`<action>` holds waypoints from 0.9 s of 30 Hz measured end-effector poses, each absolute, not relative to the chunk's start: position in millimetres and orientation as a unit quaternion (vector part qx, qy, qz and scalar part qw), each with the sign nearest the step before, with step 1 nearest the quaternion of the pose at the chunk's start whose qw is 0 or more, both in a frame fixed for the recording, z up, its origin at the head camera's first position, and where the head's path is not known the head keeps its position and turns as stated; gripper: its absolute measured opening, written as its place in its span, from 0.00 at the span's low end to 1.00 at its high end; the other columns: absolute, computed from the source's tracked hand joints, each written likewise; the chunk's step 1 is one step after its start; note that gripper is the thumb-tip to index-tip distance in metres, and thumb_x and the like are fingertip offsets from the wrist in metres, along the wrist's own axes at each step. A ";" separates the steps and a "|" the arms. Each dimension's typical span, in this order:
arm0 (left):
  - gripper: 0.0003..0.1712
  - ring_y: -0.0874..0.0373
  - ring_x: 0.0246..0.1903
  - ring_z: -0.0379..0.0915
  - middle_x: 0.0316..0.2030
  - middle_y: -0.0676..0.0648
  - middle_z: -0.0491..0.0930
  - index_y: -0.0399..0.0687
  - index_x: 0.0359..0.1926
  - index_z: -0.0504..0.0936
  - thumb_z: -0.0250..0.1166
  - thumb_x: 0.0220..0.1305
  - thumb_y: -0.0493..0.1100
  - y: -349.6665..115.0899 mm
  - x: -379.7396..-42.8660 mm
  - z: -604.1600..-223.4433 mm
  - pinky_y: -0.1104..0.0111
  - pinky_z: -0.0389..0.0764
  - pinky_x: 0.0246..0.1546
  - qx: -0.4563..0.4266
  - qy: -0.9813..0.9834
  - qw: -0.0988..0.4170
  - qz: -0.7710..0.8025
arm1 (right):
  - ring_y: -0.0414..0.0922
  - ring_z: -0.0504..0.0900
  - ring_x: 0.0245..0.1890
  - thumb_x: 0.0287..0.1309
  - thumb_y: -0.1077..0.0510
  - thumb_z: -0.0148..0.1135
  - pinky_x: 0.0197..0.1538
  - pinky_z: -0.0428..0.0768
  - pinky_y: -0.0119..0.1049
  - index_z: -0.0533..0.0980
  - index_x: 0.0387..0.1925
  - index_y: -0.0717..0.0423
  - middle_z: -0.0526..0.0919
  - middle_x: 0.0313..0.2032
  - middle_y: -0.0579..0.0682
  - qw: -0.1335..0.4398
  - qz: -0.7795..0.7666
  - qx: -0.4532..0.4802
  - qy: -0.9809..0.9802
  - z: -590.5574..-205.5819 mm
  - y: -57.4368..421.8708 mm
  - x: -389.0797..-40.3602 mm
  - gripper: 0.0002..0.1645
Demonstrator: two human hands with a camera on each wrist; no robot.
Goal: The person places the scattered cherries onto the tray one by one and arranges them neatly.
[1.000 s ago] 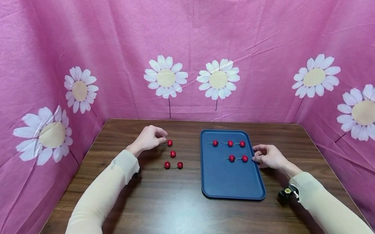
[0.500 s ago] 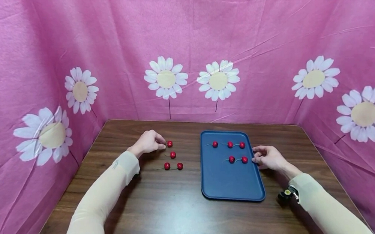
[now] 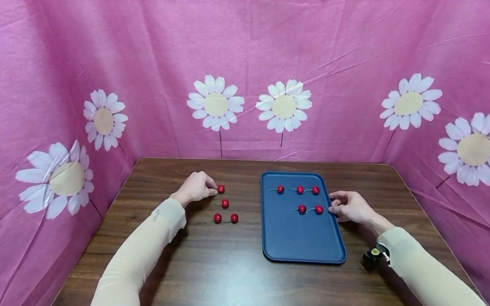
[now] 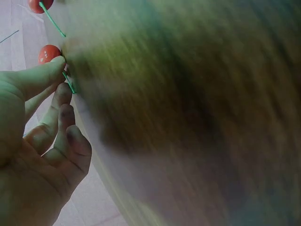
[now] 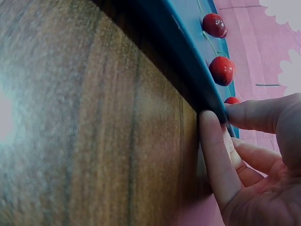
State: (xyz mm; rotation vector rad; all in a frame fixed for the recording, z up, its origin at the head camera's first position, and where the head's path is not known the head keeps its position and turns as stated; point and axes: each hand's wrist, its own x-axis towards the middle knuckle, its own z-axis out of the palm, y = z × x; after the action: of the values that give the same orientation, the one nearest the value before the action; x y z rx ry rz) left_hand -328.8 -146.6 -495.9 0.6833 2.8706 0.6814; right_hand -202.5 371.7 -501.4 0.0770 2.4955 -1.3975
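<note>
My left hand (image 3: 196, 187) is at the back left of the table, its thumb and forefinger pinching a red cherry (image 4: 49, 54) where the green stem (image 4: 69, 83) joins it. Three other cherries (image 3: 225, 203) with thin stems lie just in front of that one on the wood. On the right side, my right hand (image 3: 351, 206) holds the long edge of a blue rectangular tray (image 3: 300, 241). In the right wrist view its thumb lies on the rim and a fingertip presses the outer wall from below. Several cherries (image 5: 222, 70) lie in the tray's back half, in two rows.
The brown wooden table (image 3: 186, 277) reaches back to a pink curtain (image 3: 233, 36) printed with white daisies, which also closes off both sides. A strip of bare wood separates the loose cherries from the tray.
My left hand has come down slightly onto the rearmost cherry, and its thumb and forefinger have closed on it. The right hand keeps its place at the tray's edge.
</note>
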 end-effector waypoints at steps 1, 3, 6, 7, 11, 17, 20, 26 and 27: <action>0.04 0.50 0.51 0.90 0.47 0.51 0.97 0.57 0.42 0.99 0.78 0.70 0.47 -146.2 -328.5 -495.6 0.51 0.86 0.59 0.224 0.947 0.056 0.224 | 0.39 0.86 0.39 0.76 0.68 0.65 0.44 0.95 0.42 0.67 0.76 0.78 0.84 0.41 0.53 0.140 -0.483 0.027 0.864 -501.5 371.7 -202.6 0.34; 0.04 0.50 0.50 0.90 0.46 0.51 0.97 0.57 0.41 0.98 0.78 0.70 0.47 -145.0 -327.6 -494.4 0.50 0.86 0.59 0.223 0.947 0.055 0.223 | 0.38 0.86 0.39 0.76 0.68 0.65 0.43 0.95 0.43 0.67 0.76 0.78 0.84 0.41 0.53 0.139 -0.483 0.025 0.864 -501.5 372.3 -202.8 0.34; 0.04 0.51 0.48 0.89 0.44 0.52 0.96 0.57 0.40 0.98 0.77 0.71 0.47 -143.4 -327.2 -493.3 0.51 0.86 0.58 0.225 0.948 0.050 0.219 | 0.38 0.86 0.39 0.76 0.67 0.65 0.43 0.95 0.42 0.67 0.76 0.78 0.84 0.41 0.52 0.140 -0.483 0.023 0.864 -500.6 372.4 -202.5 0.35; 0.04 0.51 0.47 0.89 0.43 0.52 0.96 0.57 0.40 0.98 0.77 0.71 0.47 -142.9 -326.8 -492.9 0.51 0.86 0.57 0.226 0.948 0.050 0.218 | 0.37 0.86 0.38 0.76 0.67 0.65 0.43 0.95 0.42 0.67 0.76 0.78 0.84 0.41 0.52 0.140 -0.485 0.026 0.863 -500.2 372.2 -202.3 0.34; 0.04 0.53 0.45 0.88 0.40 0.53 0.95 0.57 0.40 0.97 0.76 0.71 0.46 -142.0 -326.6 -492.7 0.51 0.86 0.56 0.231 0.948 0.051 0.212 | 0.38 0.85 0.38 0.76 0.67 0.66 0.43 0.95 0.42 0.67 0.76 0.78 0.83 0.41 0.53 0.139 -0.486 0.023 0.863 -499.3 371.9 -201.7 0.35; 0.05 0.54 0.43 0.86 0.38 0.53 0.94 0.57 0.40 0.96 0.74 0.71 0.46 -141.0 -325.7 -492.1 0.52 0.86 0.55 0.234 0.947 0.053 0.215 | 0.38 0.85 0.38 0.76 0.68 0.65 0.43 0.95 0.41 0.68 0.76 0.78 0.83 0.41 0.52 0.142 -0.485 0.029 0.863 -499.2 371.8 -201.7 0.34; 0.05 0.56 0.40 0.84 0.36 0.55 0.92 0.57 0.39 0.96 0.74 0.70 0.45 -140.4 -326.2 -491.7 0.55 0.85 0.52 0.235 0.945 0.048 0.223 | 0.38 0.85 0.38 0.76 0.68 0.65 0.43 0.95 0.42 0.68 0.76 0.77 0.83 0.41 0.52 0.142 -0.484 0.034 0.863 -499.1 371.9 -202.1 0.34; 0.07 0.60 0.32 0.80 0.24 0.57 0.87 0.55 0.37 0.95 0.72 0.72 0.45 -137.6 -324.2 -488.0 0.61 0.81 0.44 0.246 0.935 0.047 0.253 | 0.39 0.85 0.38 0.75 0.68 0.66 0.43 0.95 0.42 0.68 0.76 0.77 0.82 0.41 0.52 0.141 -0.484 0.034 0.863 -499.5 370.6 -202.3 0.34; 0.07 0.60 0.32 0.80 0.23 0.57 0.86 0.54 0.37 0.94 0.71 0.72 0.46 -136.8 -323.5 -487.0 0.61 0.81 0.44 0.247 0.933 0.047 0.256 | 0.38 0.85 0.38 0.75 0.68 0.66 0.43 0.95 0.42 0.67 0.76 0.78 0.83 0.41 0.52 0.141 -0.486 0.030 0.862 -500.0 370.8 -202.4 0.35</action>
State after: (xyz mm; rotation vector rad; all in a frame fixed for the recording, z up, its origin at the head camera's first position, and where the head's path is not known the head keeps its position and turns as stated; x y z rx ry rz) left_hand -323.5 -136.8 -487.0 0.7549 2.8479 0.7825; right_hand -202.4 370.8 -500.0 0.0876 2.4892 -1.4035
